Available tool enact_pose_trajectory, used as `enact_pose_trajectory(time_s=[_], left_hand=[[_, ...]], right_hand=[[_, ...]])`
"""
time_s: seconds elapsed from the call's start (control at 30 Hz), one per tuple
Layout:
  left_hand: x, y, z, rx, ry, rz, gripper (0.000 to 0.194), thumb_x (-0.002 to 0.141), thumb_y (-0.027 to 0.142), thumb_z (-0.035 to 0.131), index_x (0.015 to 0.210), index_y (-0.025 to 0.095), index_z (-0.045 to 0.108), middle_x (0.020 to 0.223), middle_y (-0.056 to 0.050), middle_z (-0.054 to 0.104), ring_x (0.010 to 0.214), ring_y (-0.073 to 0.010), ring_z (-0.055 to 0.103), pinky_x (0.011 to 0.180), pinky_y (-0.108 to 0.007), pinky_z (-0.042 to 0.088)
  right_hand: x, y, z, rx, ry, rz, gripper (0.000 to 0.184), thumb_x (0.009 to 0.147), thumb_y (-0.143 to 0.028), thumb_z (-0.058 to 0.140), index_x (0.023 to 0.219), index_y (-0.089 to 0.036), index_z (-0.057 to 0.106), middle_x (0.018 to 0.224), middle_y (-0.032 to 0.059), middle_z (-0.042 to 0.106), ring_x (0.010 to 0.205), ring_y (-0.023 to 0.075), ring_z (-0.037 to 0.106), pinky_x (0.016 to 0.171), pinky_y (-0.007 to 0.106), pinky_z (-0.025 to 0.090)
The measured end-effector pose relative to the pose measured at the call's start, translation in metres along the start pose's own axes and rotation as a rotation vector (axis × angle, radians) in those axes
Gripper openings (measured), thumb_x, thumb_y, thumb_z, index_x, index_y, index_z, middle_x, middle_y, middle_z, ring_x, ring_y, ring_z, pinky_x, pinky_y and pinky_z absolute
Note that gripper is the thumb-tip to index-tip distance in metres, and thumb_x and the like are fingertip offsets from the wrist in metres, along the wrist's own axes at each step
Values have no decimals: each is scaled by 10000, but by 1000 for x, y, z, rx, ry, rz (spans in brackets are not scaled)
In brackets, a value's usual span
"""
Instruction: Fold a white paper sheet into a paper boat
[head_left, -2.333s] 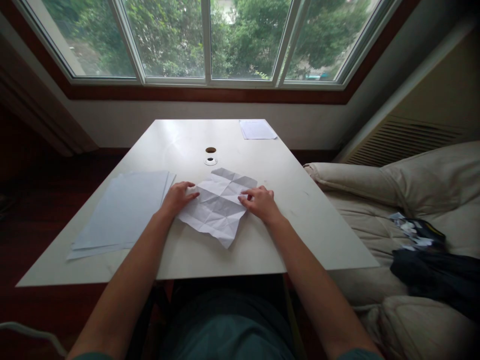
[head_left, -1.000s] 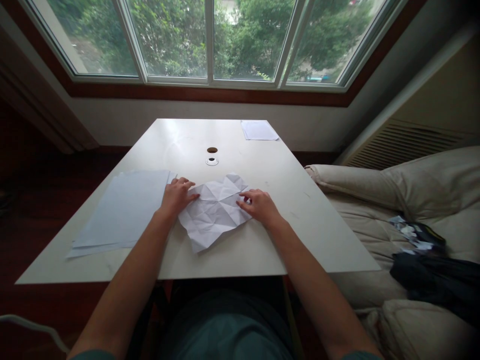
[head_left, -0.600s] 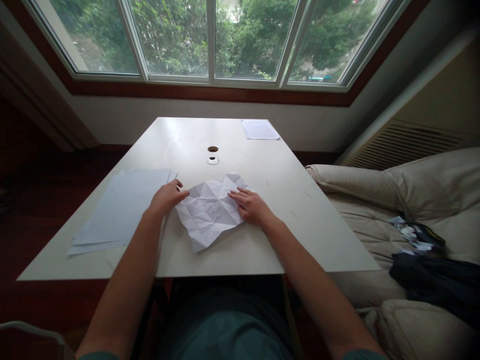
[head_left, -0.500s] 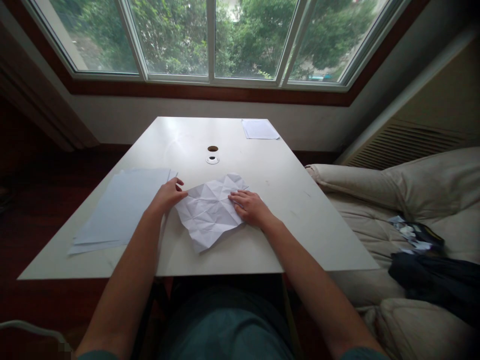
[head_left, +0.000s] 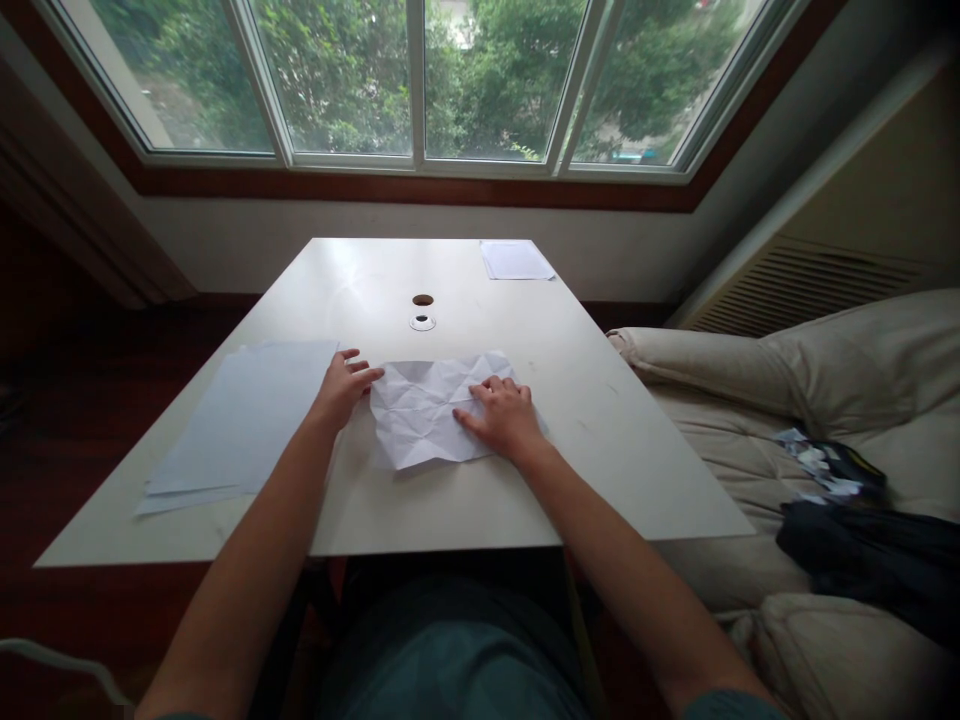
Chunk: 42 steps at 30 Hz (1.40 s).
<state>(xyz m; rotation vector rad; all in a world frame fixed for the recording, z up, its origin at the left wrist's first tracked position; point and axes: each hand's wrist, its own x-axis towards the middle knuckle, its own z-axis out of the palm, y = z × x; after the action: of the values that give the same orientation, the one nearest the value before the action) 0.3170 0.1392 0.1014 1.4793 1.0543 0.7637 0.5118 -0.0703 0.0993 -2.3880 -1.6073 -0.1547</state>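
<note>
A creased sheet of white paper (head_left: 420,410) lies on the white table in front of me, its surface crossed by many fold lines. At its upper left corner, my left hand (head_left: 346,390) has thumb and index finger closed on the edge, the other fingers held off to the side. My right hand (head_left: 506,415) rests on the right part of the sheet with fingers apart and slightly bent, covering some of it. To the left of my left hand lies a stack of smooth white paper (head_left: 244,415).
The white table (head_left: 450,515) stands below a window (head_left: 412,165). Another small paper stack (head_left: 517,260) lies at its far right corner. A round hole (head_left: 423,300) and a ring-shaped cover (head_left: 422,319) are near its middle. On the right, a beige sofa (head_left: 697,420) holds dark cloth (head_left: 862,555).
The creased sheet has turned and shifted slightly right, and its lower edge now lies farther from me. My left hand has moved a little right with its corner; my right hand's fingers have bent.
</note>
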Motion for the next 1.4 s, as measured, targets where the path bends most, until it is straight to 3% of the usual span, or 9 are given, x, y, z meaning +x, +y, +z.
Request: enact_pose_trajectory(time_s=[0.1,0.27,0.57,0.73,0.83,1.0,1.17,1.27,1.4], left_hand=[[-1,3,1,-4,24,-94,769,676,238,793,1328,166,391,1151,-161,633,834,-181,688,698,-298,558],[-5,8,-2,74,-90,-207,666,672,286,817,1241,134,507,876,-101,691,673,-197,675,611,-328,551],[1,-6,-6,125,-119,-72,554,608,256,791,1104,146,571,829,-78,713,640,-187,672,537,-262,512],[4,-9,-7,123,-68,-59,530,604,289,772,1080,156,581,847,-82,718,639,-185,670,513,-245,487],[3,-8,-5,136,-43,-46,480,619,306,748,1049,156,595,826,-75,710,611,-176,648,487,-237,463],[0,-3,-4,114,-17,-28,461,641,379,741,1034,170,620,815,-50,689,567,-139,594,470,-224,438],[-3,3,-1,29,-21,-50,440,683,450,709,1030,189,633,798,-15,634,503,-106,543,458,-230,435],[-4,5,0,-45,-48,-81,433,685,438,712,1038,203,626,863,-17,630,538,-108,576,479,-230,445],[-1,4,0,-136,-67,-60,452,653,359,757,1056,204,627,876,-14,641,613,-93,588,536,-196,439]], right_hand=[[0,-1,3,-2,4,8,535,859,-662,511,1152,-238,654,1177,148,616,1092,332,494,914,479,349],[1,-2,8,23,33,20,541,857,-653,523,1173,-231,644,1257,153,581,1140,356,461,930,499,356],[6,13,7,108,68,152,588,816,-670,579,1227,-253,634,1258,115,607,1146,338,480,922,475,382],[11,33,4,229,203,305,351,917,-440,518,1174,-250,663,1202,91,654,1118,308,520,916,434,409],[13,39,3,287,251,314,308,931,-287,468,1148,-238,681,1177,81,677,1094,281,538,940,411,414],[11,34,-1,295,253,105,300,903,-209,514,1142,-241,693,1181,62,690,1147,271,527,994,420,406],[5,15,3,248,78,-207,390,934,-290,520,1313,-255,608,1352,46,617,1317,255,445,1082,440,364],[3,9,9,196,-29,-267,473,951,-353,494,1416,-265,513,1461,35,523,1387,257,389,1117,438,341],[2,11,11,178,-103,-254,503,968,-387,452,1452,-251,466,1488,38,494,1360,250,434,1117,418,353]])
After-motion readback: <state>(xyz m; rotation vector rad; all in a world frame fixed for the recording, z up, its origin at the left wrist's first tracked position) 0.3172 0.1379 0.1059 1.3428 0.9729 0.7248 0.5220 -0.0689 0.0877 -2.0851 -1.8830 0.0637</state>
